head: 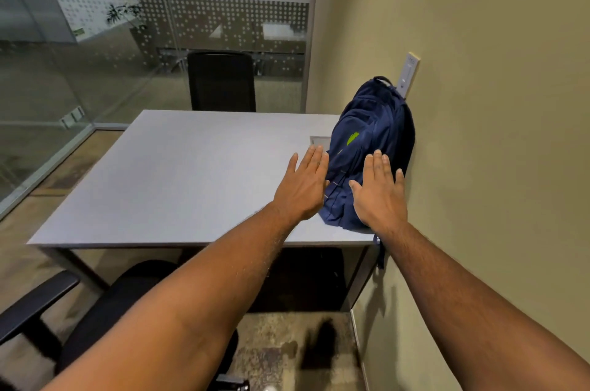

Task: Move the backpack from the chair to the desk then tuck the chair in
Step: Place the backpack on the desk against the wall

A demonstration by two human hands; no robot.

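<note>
A navy blue backpack (370, 135) with a small green mark stands on the right end of the grey desk (178, 180), leaning against the beige wall. My left hand (303, 186) hovers flat at the backpack's left side, fingers apart and holding nothing. My right hand (380, 192) is spread flat in front of the backpack's lower part, gripping nothing. A strap hangs over the desk's front edge. The black office chair (105, 304) stands at lower left, pulled back from the desk, its seat partly hidden by my left forearm.
A second black chair (222, 81) stands behind the desk's far edge. A glass partition (64, 87) runs along the left and back. The wall on the right carries a white socket plate (408, 73). A cable hatch (319, 141) is set in the desk by the backpack.
</note>
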